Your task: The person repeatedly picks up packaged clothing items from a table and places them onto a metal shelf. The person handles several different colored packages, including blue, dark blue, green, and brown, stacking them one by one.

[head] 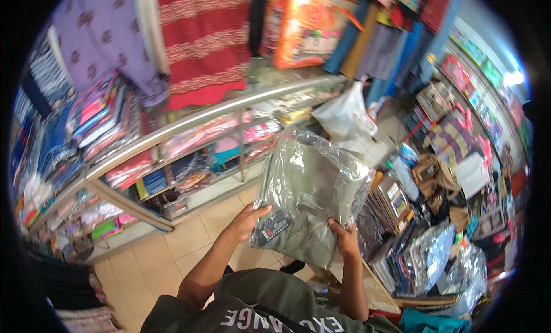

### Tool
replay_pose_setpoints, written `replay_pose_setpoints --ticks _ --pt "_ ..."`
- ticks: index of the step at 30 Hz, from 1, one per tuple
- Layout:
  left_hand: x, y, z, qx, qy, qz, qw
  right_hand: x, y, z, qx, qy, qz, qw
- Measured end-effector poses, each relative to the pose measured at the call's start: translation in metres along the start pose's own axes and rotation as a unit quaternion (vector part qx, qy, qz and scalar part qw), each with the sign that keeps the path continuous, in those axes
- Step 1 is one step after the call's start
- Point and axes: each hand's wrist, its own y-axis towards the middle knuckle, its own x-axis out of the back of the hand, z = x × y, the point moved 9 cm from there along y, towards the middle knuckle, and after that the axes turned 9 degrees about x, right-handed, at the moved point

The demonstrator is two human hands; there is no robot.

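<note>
A folded olive-green garment in a clear plastic bag [305, 182] is held up in front of me, over the tiled floor. My left hand [249, 221] grips its lower left edge, thumb on top, beside a dark tag with printing [274, 226]. My right hand [343, 235] pinches the lower right part of the bag, thumb on top. The fingers of both hands are partly hidden beneath the package. The plastic is wrinkled and shiny, and its loose upper end stands out past the cloth.
A glass display counter [206, 117] with packed clothes runs across the left and front. A white plastic bag [348, 111] stands beyond the package. Stacked bagged garments [424, 260] and cardboard pieces [389, 199] crowd the right. Hanging cloths [204, 40] line the back.
</note>
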Motion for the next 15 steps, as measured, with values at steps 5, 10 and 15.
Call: replay_pose_setpoints --ticks 5,10,15 --pt "0.141 -0.112 -0.001 -0.100 -0.100 -0.063 0.988 -0.168 -0.015 -0.013 0.033 -0.050 0.063 0.996" --pt "0.234 -0.241 -0.006 -0.181 -0.152 -0.153 0.960 -0.322 -0.046 -0.026 -0.014 -0.028 0.204 0.978" --pt "0.279 -0.351 -0.015 -0.247 -0.172 -0.244 0.922 -0.439 -0.069 -0.021 0.037 -0.044 0.324 0.944"
